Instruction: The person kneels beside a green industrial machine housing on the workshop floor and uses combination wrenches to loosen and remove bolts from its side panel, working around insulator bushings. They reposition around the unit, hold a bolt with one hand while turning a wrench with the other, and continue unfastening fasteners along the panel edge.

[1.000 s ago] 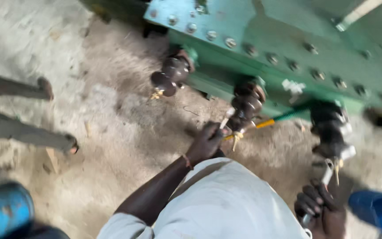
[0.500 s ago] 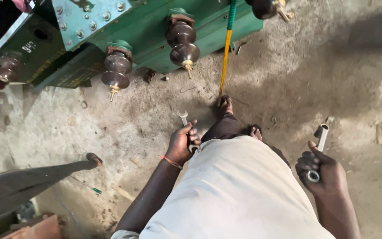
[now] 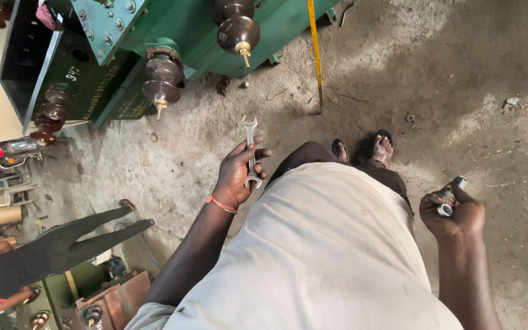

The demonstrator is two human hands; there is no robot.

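Note:
My left hand (image 3: 238,173) grips a steel double open-ended spanner (image 3: 250,131) upright, just in front of my pale shirt. An orange band circles that wrist. My right hand (image 3: 450,211) is closed around a short metal tool with a ring end (image 3: 447,206), off to the right over the dirt floor. Ahead stands a green transformer tank (image 3: 215,24) with brown ceramic insulator bushings (image 3: 164,76), about a forearm's length beyond my left hand. My sandalled foot (image 3: 382,148) shows below the shirt's front edge.
A yellow rod (image 3: 315,55) leans from the tank down to the floor. Another person's dark-trousered legs (image 3: 62,244) stretch in from the left. Green and rusty parts (image 3: 105,299) lie at the bottom left, a brown bushing (image 3: 50,116) and clutter at the left edge.
The view has swung left and back from the tank. My left hand has come off the bushing and now holds the spanner up in plain sight. My right hand still clutches its tool.

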